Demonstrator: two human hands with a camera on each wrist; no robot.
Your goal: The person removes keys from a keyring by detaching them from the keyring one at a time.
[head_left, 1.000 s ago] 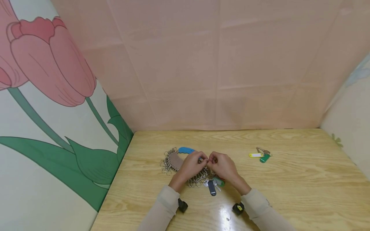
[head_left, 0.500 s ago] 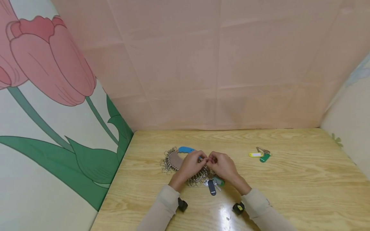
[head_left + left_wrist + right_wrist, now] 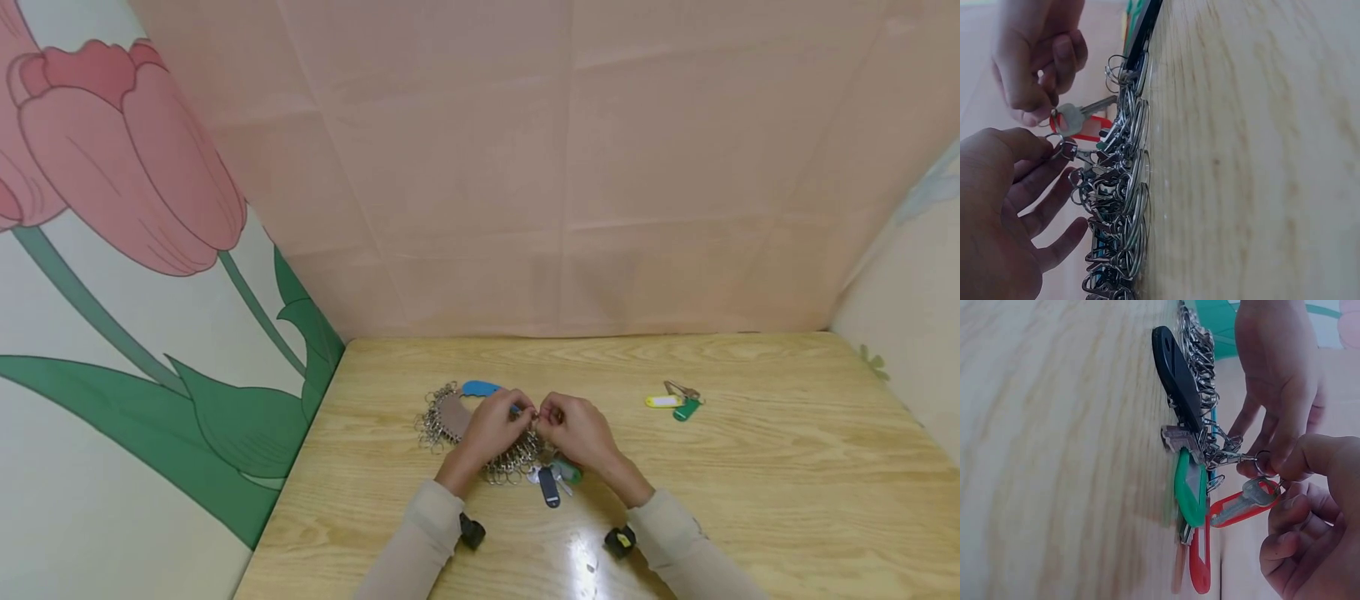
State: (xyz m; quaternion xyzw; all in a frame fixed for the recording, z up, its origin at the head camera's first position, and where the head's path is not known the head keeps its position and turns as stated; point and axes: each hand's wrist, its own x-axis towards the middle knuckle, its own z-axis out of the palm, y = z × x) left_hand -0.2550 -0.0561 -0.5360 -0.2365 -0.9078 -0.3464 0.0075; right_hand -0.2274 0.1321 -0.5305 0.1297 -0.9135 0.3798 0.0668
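Both hands meet over a brown curved holder (image 3: 452,416) fringed with metal clasps and rings. My left hand (image 3: 489,429) pinches a metal ring (image 3: 1262,462) on one clasp between thumb and forefinger; its other fingers are spread in the left wrist view. Close against it, my right hand (image 3: 584,431) pinches a small ring carrying a silver key (image 3: 1252,495) and a red tag (image 3: 1232,517). Whether the two rings are linked, I cannot tell. Below the hands lie a dark tag (image 3: 550,488), a green tag (image 3: 1190,489) and more keys.
The holder has a blue end piece (image 3: 481,388). On the right of the wooden table (image 3: 780,467) lie a yellow tag (image 3: 663,402), a green tag (image 3: 686,409) and keys. Black wrist devices (image 3: 471,532) sit beneath the sleeves. A pink-covered wall stands behind.
My left hand's fingertips have shifted slightly left, and a bit of metal shows between the hands. My right hand has barely moved.
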